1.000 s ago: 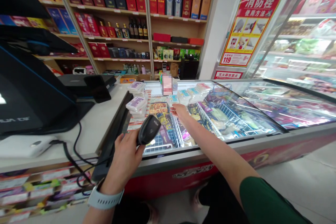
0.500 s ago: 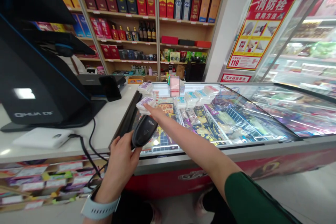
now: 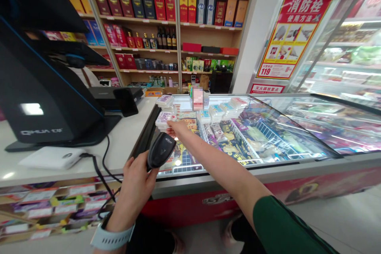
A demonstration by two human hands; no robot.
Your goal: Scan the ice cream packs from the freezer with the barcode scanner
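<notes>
A black handheld scanner [image 3: 161, 150] is gripped in my left hand [image 3: 138, 180], its head tilted up toward the right. Just beyond it, my right hand [image 3: 177, 127] has its fingers at the near right corner of a white pack with a purple label [image 3: 165, 118], thumb on top and fingers at the side. That pack sits on the left end of the glass-topped freezer [image 3: 190, 170]. Behind it stands another stack of similar packs [image 3: 164, 101].
Left of the freezer is a white counter [image 3: 125, 137] with a black register [image 3: 50, 87], a phone [image 3: 126, 102], a white box [image 3: 52, 157] and cables. More white packs [image 3: 216, 112] stand on the glass. Bottle shelves [image 3: 137, 20] line the back.
My right hand has shifted slightly down and right, its fingers now at the pack's corner rather than over its top. The scanner in my left hand has moved slightly left and down.
</notes>
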